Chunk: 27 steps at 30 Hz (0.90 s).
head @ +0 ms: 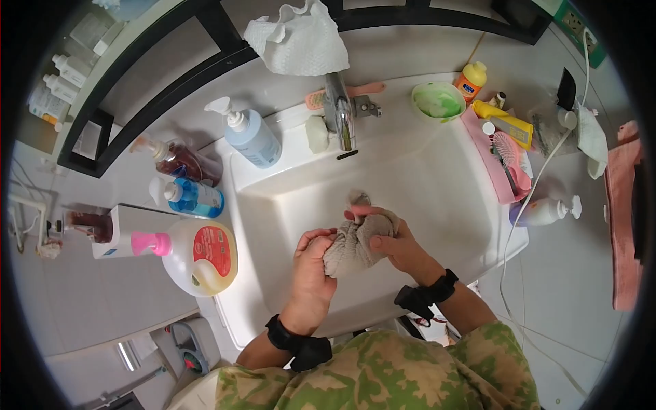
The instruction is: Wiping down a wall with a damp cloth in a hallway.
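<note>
A bunched grey cloth point(353, 248) is held between my two hands over the basin of a white sink point(435, 205). My left hand point(313, 261) grips its left end, with the fingers curled behind it. On the other side my right hand point(405, 243) clasps the cloth, thumb pressed on its front. Behind the cloth lies the drain point(359, 197), partly covered from view. Above the drain, the chrome faucet point(341, 113) points down into the basin, and no stream of water shows. A pale bar of soap point(317, 134) rests beside the faucet's base.
Left of the basin stand a light-blue pump bottle point(252, 136), a blue pump bottle point(197, 197) and a large pink-topped jug point(205, 256). On the right rim are a green bowl point(438, 101), a pink tray point(487, 159) with a hairbrush, and a white cable point(533, 189).
</note>
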Available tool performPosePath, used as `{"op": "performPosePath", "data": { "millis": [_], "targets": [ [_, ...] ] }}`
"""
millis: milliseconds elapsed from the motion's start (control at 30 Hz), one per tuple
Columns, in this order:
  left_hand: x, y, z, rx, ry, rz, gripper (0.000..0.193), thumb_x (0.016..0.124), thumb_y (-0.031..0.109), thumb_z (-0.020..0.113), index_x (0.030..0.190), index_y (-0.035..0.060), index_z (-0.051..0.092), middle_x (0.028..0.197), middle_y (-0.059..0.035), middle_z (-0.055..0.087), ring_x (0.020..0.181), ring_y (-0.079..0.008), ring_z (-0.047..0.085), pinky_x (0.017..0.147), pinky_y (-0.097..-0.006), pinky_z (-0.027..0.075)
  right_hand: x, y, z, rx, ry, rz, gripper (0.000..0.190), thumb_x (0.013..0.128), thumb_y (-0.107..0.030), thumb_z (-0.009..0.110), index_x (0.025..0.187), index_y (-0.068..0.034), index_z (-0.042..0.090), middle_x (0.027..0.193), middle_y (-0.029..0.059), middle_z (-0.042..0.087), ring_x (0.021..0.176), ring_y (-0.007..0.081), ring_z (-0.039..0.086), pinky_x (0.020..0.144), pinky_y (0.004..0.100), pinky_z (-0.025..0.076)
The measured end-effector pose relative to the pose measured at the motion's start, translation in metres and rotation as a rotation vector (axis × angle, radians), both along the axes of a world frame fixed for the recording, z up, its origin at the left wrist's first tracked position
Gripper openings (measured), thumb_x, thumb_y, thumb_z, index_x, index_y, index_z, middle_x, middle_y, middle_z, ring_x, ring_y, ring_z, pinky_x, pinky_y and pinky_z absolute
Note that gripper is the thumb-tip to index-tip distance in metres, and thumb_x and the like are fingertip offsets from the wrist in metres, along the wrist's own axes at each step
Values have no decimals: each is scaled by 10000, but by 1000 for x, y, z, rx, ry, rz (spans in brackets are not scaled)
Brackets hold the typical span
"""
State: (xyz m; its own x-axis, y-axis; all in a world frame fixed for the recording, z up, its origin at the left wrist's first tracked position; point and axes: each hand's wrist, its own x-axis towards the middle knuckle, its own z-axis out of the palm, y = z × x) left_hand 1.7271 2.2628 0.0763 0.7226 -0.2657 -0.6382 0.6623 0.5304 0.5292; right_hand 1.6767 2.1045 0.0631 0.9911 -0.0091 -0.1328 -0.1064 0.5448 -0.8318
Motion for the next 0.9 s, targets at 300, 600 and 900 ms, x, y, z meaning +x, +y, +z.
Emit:
{"op": "performPosePath", "data": {
  "millis": [300, 600, 900],
  "targets": [
    [-17, -23, 18, 571, -913, 67, 129, 724, -90, 546, 795, 18, 558, 906, -121, 597, 868, -237, 590, 801, -326, 470, 11, 13, 23, 405, 198, -314, 231, 752, -30, 598, 978, -9, 554, 953, 67, 570, 896, 172, 561, 816, 294, 459],
    [-15, -12, 36, 669, -1500, -32, 191, 611, -110, 599, 750, 17, 568, 882, -121, 603, 917, -364, 589, 815, -434, 493, 16, 2, 44, 213, 232, -87, 107, 782, -91, 584, 869, -40, 550, 861, 43, 570, 825, 128, 553, 752, 277, 455],
    [-9, 0, 33, 686, -1793, -223, 166, 556, -56, 645, 686, 22, 576, 865, -99, 600, 875, -363, 591, 793, -467, 515, 18, 9, 25, 326, 340, 62, 85, 815, -128, 571, 833, -52, 539, 825, 32, 570, 763, 108, 545, 691, 268, 452]
  ]
}}
